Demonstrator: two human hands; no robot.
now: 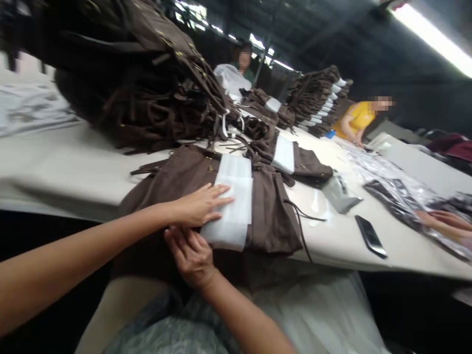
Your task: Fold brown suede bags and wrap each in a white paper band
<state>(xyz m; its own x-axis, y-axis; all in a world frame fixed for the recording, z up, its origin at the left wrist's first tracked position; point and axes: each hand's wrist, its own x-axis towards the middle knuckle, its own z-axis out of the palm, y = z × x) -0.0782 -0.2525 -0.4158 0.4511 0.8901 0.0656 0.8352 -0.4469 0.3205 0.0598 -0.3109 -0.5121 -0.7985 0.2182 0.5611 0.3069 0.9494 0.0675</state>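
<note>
A folded brown garment (275, 211) with dark cords lies at the table's near edge, a white wrapping band (236, 209) around its middle. My left hand (201, 204) rests flat on the garment and the band's left side, fingers spread. Just below it, my right hand (193, 258) has its fingers bent on the garment's lower left edge, where brown cloth hangs over the table edge. The right thumb is hidden. Behind lies another banded brown garment (309, 164).
A tall pile of brown garments (155, 98) stands back left; a banded stack (317, 101) is farther off. A tape dispenser (341, 194) and a phone (370, 236) lie on the right. Another person's hands (446, 223) touch plastic-wrapped items. A person in yellow (356, 120) works beyond.
</note>
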